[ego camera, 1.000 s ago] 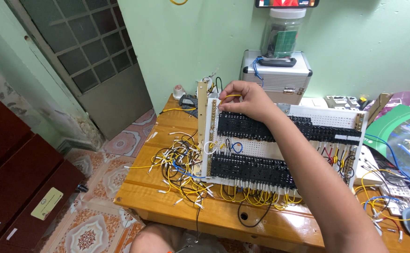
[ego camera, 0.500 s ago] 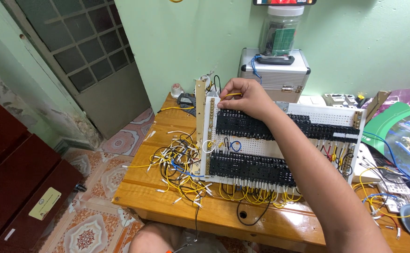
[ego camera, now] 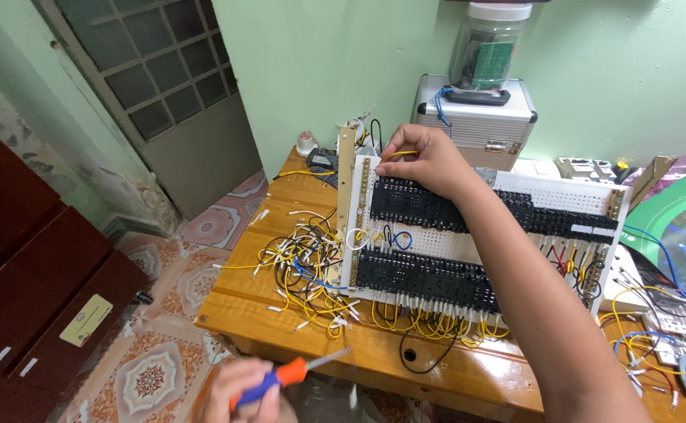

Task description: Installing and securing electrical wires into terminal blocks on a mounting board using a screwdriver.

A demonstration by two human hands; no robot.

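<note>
My left hand [ego camera: 237, 394] is blurred and cut off by the near edge, with its screwdriver [ego camera: 288, 377]. My right hand [ego camera: 429, 159] hides the yellow wire's [ego camera: 400, 153] end.

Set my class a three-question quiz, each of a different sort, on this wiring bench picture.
1. True or false: the right hand pinches a yellow wire at the top of the white perforated panel.
2. The left hand holds: A) pliers B) an orange-and-blue-handled screwdriver C) a tape roll.
3. Fill in: the loose tangle of wires lies on the ___ table.

Key: 1 true; 2 B; 3 wooden.
</note>
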